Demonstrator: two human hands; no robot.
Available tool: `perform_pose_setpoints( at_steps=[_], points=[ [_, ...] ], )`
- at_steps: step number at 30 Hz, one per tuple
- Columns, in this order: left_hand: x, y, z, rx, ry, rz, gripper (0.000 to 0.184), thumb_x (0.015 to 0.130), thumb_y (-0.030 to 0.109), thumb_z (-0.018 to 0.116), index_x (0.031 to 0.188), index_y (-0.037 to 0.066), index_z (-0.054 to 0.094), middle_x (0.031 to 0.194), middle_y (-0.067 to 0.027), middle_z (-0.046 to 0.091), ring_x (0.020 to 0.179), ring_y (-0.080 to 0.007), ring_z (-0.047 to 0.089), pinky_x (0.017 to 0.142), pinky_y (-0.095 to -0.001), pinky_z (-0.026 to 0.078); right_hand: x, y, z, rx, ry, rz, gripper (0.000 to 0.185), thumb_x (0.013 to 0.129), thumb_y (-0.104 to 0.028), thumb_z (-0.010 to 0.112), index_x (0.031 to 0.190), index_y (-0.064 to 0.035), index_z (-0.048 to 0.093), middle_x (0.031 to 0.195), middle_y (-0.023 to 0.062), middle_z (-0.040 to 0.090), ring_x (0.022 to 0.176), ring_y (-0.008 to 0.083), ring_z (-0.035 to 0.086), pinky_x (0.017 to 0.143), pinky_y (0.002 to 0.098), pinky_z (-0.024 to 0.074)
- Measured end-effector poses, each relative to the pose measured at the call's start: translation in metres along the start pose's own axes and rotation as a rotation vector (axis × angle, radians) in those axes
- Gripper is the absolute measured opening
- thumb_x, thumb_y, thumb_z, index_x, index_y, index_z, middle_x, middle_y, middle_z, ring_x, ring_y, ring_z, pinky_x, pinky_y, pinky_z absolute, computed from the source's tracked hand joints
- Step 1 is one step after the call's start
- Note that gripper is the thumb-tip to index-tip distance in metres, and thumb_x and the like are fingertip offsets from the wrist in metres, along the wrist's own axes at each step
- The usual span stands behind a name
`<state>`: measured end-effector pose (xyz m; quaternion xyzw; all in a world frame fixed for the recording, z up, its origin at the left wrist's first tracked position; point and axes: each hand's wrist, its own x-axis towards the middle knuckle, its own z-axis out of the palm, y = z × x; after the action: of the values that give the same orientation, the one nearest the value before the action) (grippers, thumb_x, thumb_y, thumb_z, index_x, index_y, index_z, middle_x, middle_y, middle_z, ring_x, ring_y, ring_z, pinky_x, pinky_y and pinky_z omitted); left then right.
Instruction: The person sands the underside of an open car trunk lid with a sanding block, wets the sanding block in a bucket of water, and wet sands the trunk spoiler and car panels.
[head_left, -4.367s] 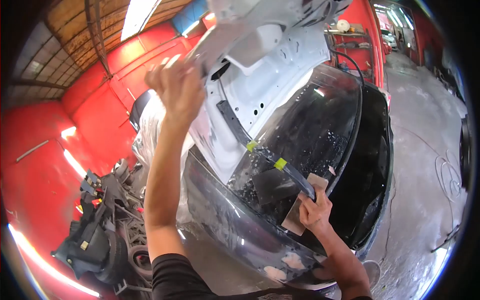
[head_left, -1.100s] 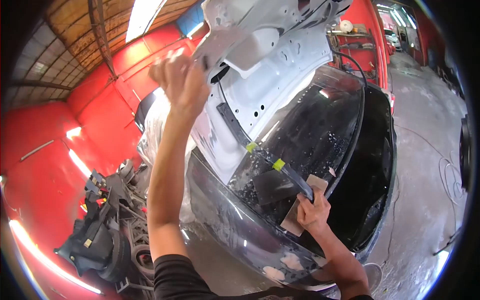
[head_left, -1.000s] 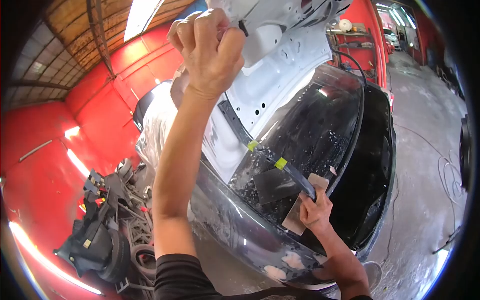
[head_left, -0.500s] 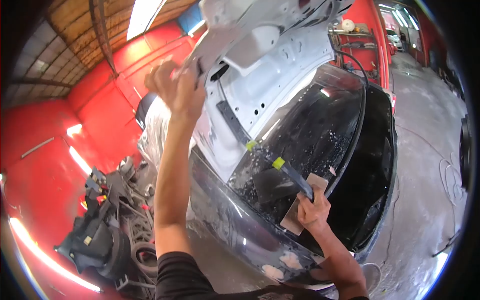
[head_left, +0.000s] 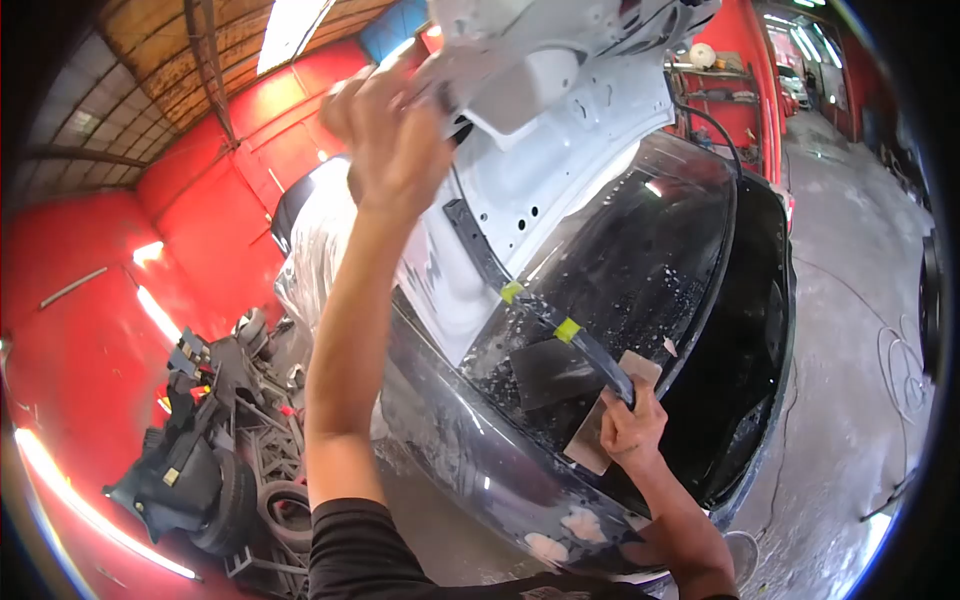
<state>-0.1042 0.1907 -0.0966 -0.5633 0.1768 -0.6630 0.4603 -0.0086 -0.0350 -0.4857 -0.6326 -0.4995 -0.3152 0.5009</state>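
Note:
My left hand (head_left: pixel 400 150) is raised at the left edge of a propped-up pale grey car panel (head_left: pixel 500 85). Motion smears its fingers, so whether they grip anything cannot be made out. Lower down, my right hand (head_left: pixel 635 430) is closed around the near end of a dark flexible strip or hose (head_left: pixel 600 365). Two bands of yellow-green tape (head_left: pixel 567 330) mark that strip, which runs up toward the white inner panel. Beneath my right hand lies a flat tan rectangular board (head_left: pixel 590 445) on the car's dark, speckled surface (head_left: pixel 640 270). A dark square sheet (head_left: pixel 550 375) rests beside it.
The car's dark bodywork (head_left: pixel 450 420) curves below, with pale filler patches (head_left: pixel 585 525). Removed parts and a tyre (head_left: pixel 285 510) are heaped at left by a red wall (head_left: pixel 80 270). At right, a cable (head_left: pixel 900 370) lies on the concrete floor (head_left: pixel 835 300). Shelves (head_left: pixel 715 95) stand behind.
My left hand has moved to the right along the raised panel's edge. My right hand keeps its hold on the dark strip. The whole view has shifted slightly.

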Motion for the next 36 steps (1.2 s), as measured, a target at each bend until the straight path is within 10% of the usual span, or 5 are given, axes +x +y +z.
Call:
perform_pose_setpoints(
  at_steps=[36],
  points=[
    [0.003, 0.0, -0.025, -0.061, 0.029, -0.233, 0.035, 0.069, -0.007, 0.089, 0.085, 0.005, 0.06, 0.091, -0.0142, 0.062, 0.088, -0.0349, 0.06, 0.078, -0.0437, 0.05, 0.0, 0.004, 0.002, 0.001, 0.038, -0.048, 0.033, 0.066, -0.003, 0.076, 0.099, -0.0089, 0.077, 0.11, 0.0232, 0.064, 0.081, 0.0334, 0.069, 0.065, 0.0395, 0.0584]
  ],
)
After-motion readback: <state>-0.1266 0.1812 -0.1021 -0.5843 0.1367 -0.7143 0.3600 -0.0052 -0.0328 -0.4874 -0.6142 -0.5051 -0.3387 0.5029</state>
